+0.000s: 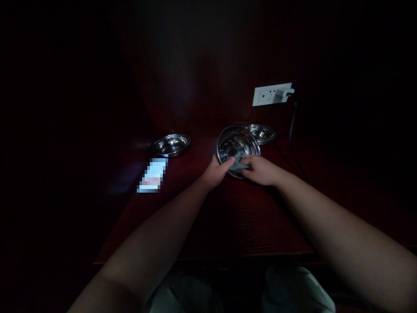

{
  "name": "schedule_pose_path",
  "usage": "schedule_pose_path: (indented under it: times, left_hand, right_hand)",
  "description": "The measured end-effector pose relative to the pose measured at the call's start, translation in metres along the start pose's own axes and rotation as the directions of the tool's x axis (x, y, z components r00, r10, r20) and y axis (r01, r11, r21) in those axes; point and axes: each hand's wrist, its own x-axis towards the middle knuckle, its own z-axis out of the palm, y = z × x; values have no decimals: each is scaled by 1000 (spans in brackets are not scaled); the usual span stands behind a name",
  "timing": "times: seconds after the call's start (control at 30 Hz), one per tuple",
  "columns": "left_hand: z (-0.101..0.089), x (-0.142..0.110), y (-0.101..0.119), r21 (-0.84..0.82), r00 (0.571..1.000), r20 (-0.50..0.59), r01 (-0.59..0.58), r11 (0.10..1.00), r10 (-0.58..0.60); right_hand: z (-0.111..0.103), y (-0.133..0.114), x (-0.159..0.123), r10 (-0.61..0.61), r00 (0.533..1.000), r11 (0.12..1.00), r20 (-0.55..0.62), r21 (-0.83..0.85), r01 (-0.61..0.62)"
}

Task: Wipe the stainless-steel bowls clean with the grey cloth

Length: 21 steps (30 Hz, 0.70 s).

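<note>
Tilted toward me above the dark red table is a shiny metal bowl [233,141]. My left hand [217,172] grips its lower left rim, thumb over the inside edge and the other fingers hidden behind. A grey-green cloth [239,164] lies against the bowl's inner wall near the lower rim. Pinched around that cloth is my right hand [260,169], its fingers inside the bowl. Behind the bowl, on the right, more metal bowls [263,134] sit, seemingly stacked and partly hidden. Another metal bowl [172,144] rests upright to the left.
A phone with a lit, blurred screen [152,175] lies near the left edge of the dark red table [260,221]. On the back wall is a white socket panel [267,95], with a plugged-in charger [285,92] and a dark cable [293,119] hanging down. The surroundings are very dark.
</note>
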Motion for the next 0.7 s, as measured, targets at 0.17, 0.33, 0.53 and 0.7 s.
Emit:
schedule_pose_path:
  times: [0.17,0.33,0.53,0.7]
  left_hand:
    - [1,-1,2,22,1000,-5,5,1000,-5]
    - [1,-1,3,22,1000,-5,-12,1000,12]
    - [1,-1,2,39,1000,-3,-10,999,10]
    - [1,-1,3,62,1000,-17,3,998,-2]
  right_hand:
    - [1,1,0,0,1000,999,5,53,0]
    - [1,-1,0,44,999,995,13,85,-45]
    - [0,-1,0,30,999,994,15,106,-31]
    - [2,2,0,29,999,992,27,125,-32]
